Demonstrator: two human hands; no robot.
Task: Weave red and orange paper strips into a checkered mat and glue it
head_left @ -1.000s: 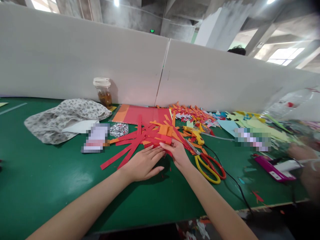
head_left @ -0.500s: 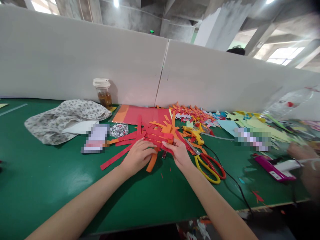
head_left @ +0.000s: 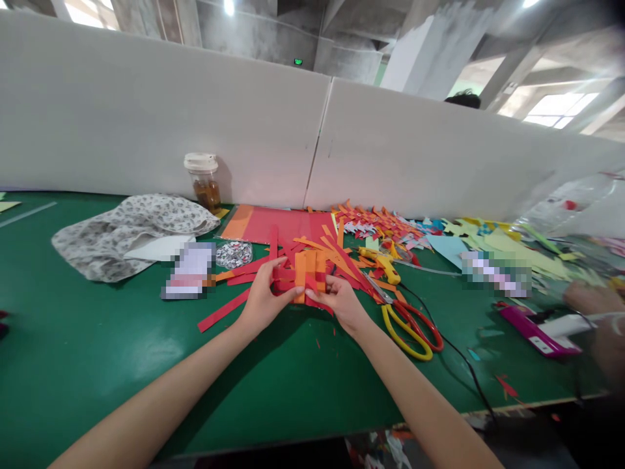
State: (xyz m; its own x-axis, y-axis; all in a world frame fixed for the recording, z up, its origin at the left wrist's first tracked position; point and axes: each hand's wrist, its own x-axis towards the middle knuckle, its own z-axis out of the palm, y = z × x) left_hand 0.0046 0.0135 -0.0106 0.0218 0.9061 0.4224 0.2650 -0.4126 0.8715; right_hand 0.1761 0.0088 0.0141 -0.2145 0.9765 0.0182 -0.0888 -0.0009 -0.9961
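Orange strip (head_left: pixel 301 270) now upright

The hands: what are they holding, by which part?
A red-and-orange paper piece: left hand at its left side, right hand at its right side.

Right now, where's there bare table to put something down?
Bare green tabletop stretches between the patterned cloth and left forearm. There's more between that and the right forearm, toward the near edge. It's crowded around the red and orange paper strips, glue gun and scissors.

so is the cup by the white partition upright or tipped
Upright: the cup stands with its white lid on top.
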